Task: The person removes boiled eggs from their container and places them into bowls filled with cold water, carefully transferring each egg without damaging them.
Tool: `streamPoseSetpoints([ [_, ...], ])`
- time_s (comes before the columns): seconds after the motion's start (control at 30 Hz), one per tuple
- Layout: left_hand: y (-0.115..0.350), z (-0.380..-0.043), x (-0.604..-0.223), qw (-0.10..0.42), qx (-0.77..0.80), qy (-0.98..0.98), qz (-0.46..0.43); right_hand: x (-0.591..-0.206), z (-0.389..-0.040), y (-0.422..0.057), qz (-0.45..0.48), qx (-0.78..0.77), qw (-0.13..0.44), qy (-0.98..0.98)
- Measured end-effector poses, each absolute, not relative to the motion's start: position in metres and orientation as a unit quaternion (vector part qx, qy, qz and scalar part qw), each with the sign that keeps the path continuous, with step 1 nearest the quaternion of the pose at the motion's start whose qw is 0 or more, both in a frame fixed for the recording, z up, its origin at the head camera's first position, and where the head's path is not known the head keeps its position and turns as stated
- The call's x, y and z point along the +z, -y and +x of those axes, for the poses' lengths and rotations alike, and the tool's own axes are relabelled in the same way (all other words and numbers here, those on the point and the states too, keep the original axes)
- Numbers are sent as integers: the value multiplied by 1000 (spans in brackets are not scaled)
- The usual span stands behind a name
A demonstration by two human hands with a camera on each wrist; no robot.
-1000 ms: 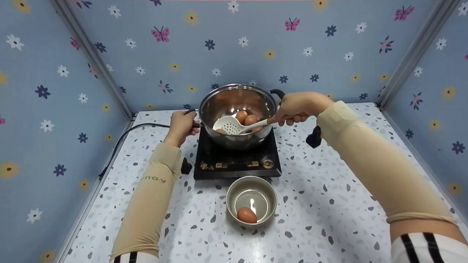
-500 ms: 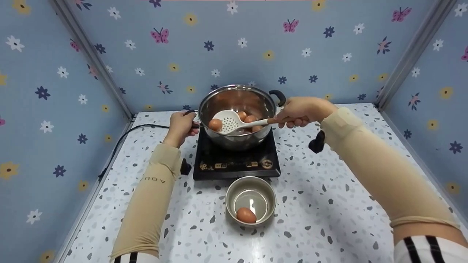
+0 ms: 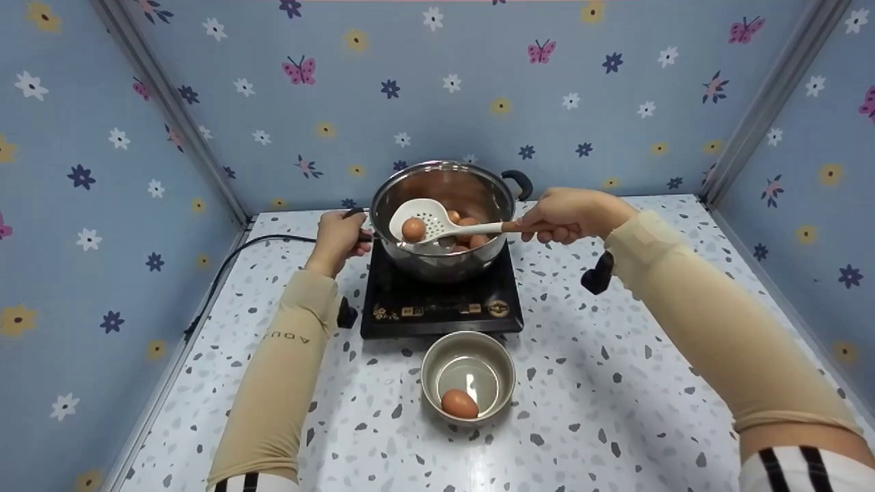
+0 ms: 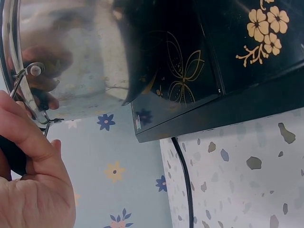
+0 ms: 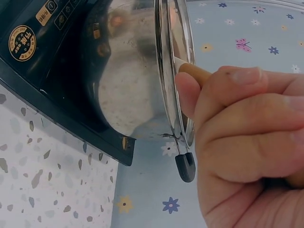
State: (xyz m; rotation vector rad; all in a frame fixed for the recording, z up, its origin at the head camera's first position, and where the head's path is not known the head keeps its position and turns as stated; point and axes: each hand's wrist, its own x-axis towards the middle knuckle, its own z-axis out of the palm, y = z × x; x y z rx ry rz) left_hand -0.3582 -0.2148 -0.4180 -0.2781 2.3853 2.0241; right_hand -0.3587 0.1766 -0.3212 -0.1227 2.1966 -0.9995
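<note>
My right hand (image 3: 564, 216) grips the wooden handle of a white slotted spoon (image 3: 482, 229), whose perforated bowl bears one brown egg (image 3: 413, 229) inside the steel pot (image 3: 448, 263). Several more brown eggs (image 3: 479, 240) lie lower in the pot, partly hidden by the spoon. At the pot's left side my left hand (image 3: 336, 236) holds its black handle (image 4: 13, 156), fingers curled round it in the left wrist view. Seen from the right wrist, the other hand's fingers (image 5: 247, 137) wrap the wooden handle beside the pot's rim.
Under the pot is a black induction cooker (image 3: 441, 321), its cord (image 3: 273, 236) running left. A small metal bowl (image 3: 506, 362) with one brown egg (image 3: 459, 404) stands in front of it on the speckled table (image 3: 601, 389). Flowered walls (image 3: 444, 89) enclose the table at back and sides.
The egg at the pot's left edge has come onto the slotted spoon's bowl and risen with it. My right hand has moved slightly right and toward me; the left hand stays at the handle.
</note>
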Motion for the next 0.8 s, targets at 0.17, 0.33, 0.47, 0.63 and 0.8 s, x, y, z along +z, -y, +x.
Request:
streamPoseSetpoints([
  [0.17, 213, -357, -419, -2, 639, -764, -87, -322, -356, -184, -49, -383, 347, -855],
  [0.33, 213, -357, -420, -6, 636, -767, -86, -323, -350, -191, -53, -398, 339, -851],
  [0.47, 212, -357, -420, -7, 637, -766, -83, -322, -345, -197, -50, -411, 335, -847],
  [0.63, 213, -357, -419, -8, 638, -765, -88, -319, -342, -205, -51, -418, 332, -844],
  [0.8, 213, -357, -419, -3, 636, -766, -88, -316, -340, -216, -52, -418, 331, -844],
])
